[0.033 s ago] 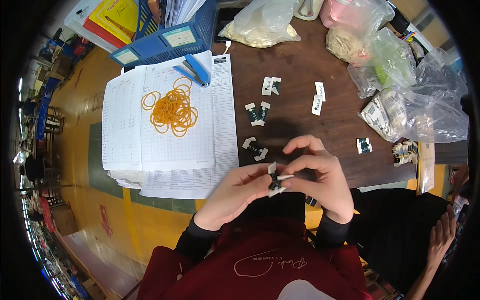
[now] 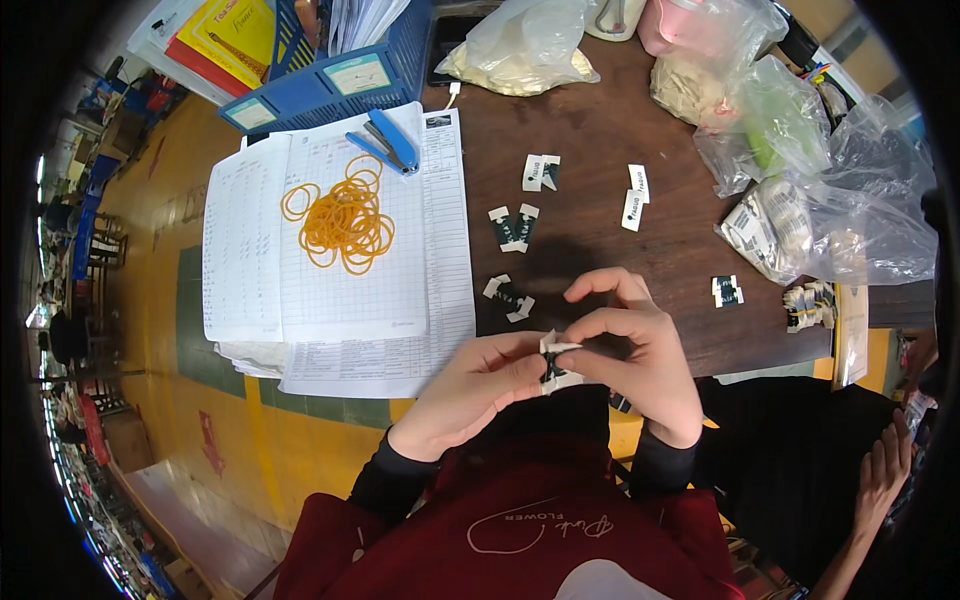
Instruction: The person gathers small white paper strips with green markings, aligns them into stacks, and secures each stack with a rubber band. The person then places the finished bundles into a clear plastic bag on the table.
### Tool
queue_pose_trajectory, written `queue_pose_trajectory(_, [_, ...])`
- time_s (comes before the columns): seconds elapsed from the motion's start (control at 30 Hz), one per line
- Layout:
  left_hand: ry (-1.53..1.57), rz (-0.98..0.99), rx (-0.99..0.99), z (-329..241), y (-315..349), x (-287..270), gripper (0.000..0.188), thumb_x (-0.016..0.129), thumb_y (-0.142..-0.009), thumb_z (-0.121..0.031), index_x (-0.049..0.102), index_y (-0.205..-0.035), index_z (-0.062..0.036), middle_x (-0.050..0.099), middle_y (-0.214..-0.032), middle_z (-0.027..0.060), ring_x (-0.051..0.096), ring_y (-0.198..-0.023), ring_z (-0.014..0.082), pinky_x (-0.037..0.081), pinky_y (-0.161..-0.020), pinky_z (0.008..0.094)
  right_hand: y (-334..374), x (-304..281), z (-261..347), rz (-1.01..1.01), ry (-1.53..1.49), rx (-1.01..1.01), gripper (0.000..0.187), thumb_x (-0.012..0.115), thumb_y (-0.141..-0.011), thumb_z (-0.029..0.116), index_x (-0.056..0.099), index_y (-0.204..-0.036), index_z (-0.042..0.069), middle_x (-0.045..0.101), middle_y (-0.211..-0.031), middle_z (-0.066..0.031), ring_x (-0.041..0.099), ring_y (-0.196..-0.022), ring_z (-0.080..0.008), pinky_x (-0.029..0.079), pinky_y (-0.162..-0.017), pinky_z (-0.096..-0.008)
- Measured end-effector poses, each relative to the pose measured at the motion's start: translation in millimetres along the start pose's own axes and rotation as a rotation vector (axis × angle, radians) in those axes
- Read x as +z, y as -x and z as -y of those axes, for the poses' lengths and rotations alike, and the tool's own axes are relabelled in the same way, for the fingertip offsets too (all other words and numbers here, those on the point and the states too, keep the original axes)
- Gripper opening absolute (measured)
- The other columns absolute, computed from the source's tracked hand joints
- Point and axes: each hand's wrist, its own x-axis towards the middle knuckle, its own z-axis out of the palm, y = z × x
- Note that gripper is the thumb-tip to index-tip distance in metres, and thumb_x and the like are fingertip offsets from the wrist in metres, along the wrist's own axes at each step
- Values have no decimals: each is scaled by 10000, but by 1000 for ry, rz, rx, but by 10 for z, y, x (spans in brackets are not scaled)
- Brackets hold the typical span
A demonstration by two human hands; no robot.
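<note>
Dark brown wooden table (image 2: 590,130), the left hand (image 2: 468,385) and right hand (image 2: 642,355) meeting at its near edge.
Left of the fingers lies an open white gridded paper notebook (image 2: 245,240); beyond it stands a blue perforated plastic basket (image 2: 310,96). Well right of the fingers and farther away sit clear plastic bags (image 2: 850,190). A heap of orange rubber bands (image 2: 345,228) rests on the notebook. Beyond the fingers, slightly left, lie 3 clusters of dark-green-and-white labels (image 2: 526,222). Between the fingertips is a small dark-green-and-white folded piece (image 2: 551,368): the left thumb and fingers pinch it; the right fingers are narrow, thumb touching it, though I cannot tell whether they grip.
</note>
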Motion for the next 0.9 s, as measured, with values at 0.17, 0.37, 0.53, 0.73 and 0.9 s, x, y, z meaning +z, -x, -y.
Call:
queue_pose_trajectory(0.17, [-18, -8, 7, 58, -63, -40, 462, 653, -989, -166, 513, -1343, 96, 613, -1276, 133, 622, -1206, 249, 499, -1089, 420, -100, 113, 3, -52, 82, -99, 298, 837, -709, 55, 734, -989, 64, 616, -1175, -70, 522, -1145, -257, 450, -904, -355])
queue_pose_trajectory(0.37, [78, -49, 124, -21, 125, -49, 387, 569, -1025, -110, 505, -1357, 78, 591, -1301, 136, 606, -1216, 261, 473, -1113, 422, -219, 138, 38, -280, 130, -182, 329, 790, -774, 67, 706, -1092, 74, 616, -1117, -83, 586, -1021, -277, 472, -861, -372])
queue_pose_trajectory(0.53, [145, -145, 451, -169, 386, -187, 352, 466, -1068, -114, 487, -1356, 87, 573, -1319, 201, 589, -1249, 316, 460, -1125, 457, -413, 553, -241, -281, 560, -172, 308, 807, -771, 144, 703, -1039, 32, 569, -997, -95, 540, -976, -314, 462, -835, -414])
queue_pose_trajectory(0.73, [40, -205, 497, -236, 421, -298, 378, 432, -1070, -67, 434, -1421, 72, 593, -1280, 195, 575, -1269, 305, 451, -1137, 435, -467, 686, -319, -232, 519, -138, 244, 817, -744, 107, 733, -966, 47, 586, -1010, -68, 540, -985, -284, 445, -820, -399])
queue_pose_trajectory(0.9, [-13, -218, 367, -264, 287, -210, 419, 440, -1066, -53, 401, -1468, 56, 594, -1300, 170, 561, -1289, 248, 431, -1157, 390, -411, 488, -89, -167, -214, -66, 172, 789, -759, -21, 772, -922, 34, 612, -1198, -71, 569, -1087, -206, 453, -910, -321])
